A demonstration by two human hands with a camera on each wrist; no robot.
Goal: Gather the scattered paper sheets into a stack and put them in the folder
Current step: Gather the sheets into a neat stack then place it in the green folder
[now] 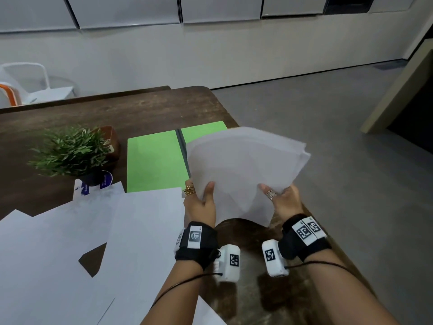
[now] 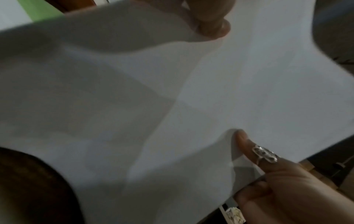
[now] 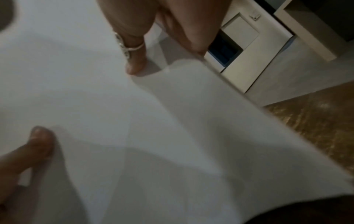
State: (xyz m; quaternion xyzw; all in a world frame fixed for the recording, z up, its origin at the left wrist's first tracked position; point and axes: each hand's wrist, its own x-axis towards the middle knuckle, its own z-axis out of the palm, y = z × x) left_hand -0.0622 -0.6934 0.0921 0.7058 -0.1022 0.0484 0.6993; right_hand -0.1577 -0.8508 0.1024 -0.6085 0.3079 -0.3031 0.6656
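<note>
Where both hands [image 1: 243, 202] pinch it, white paper stack [image 1: 243, 165], bowed, edges fanned

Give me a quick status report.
Both hands, left and right, grip the paper stack. Green folder open. More sheets still on table.

Both forearms stretched forward side by side, left hand [image 1: 203, 202] and right hand [image 1: 284, 200] raised, thumbs laid on top, each pinching a near corner.
</note>
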